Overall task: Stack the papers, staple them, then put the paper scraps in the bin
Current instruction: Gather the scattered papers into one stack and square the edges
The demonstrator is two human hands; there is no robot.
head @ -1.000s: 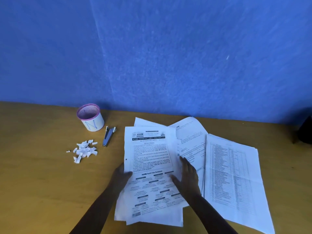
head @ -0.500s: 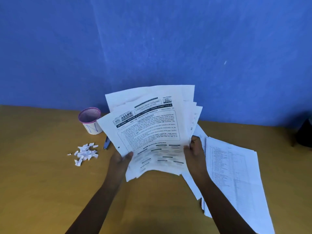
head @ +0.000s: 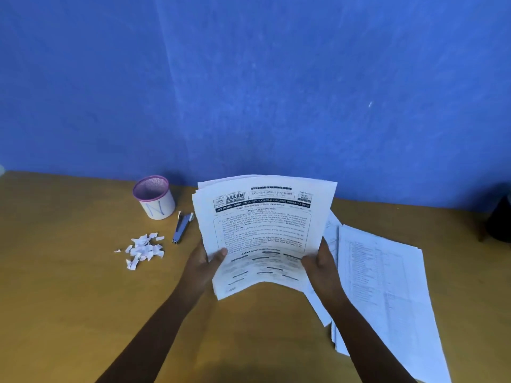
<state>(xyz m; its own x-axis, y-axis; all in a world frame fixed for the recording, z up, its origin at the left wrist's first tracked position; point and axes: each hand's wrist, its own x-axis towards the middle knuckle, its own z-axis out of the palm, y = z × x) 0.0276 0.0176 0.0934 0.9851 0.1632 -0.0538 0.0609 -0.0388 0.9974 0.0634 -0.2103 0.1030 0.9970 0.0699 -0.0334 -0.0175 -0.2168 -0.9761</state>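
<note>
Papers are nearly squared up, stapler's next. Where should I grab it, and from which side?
Probably take the stapler across its long sides near the middle, coming down from above. It lies flat on the table, one end toward the bin, the other toward you, with bare table along both sides. The left hand is nearer, but both hands now hold the papers.

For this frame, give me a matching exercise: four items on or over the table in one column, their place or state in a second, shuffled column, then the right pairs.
Items
1. held paper stack
2. stapler
3. paper scraps
4. mesh bin

Places or states
A. loose pile on the table, in front of the bin
B. upright near the wall, pink rim
C. lifted, gripped by left hand and right hand
D. lying flat between the scraps and the held sheets

Pairs: 1-C, 2-D, 3-A, 4-B
</note>
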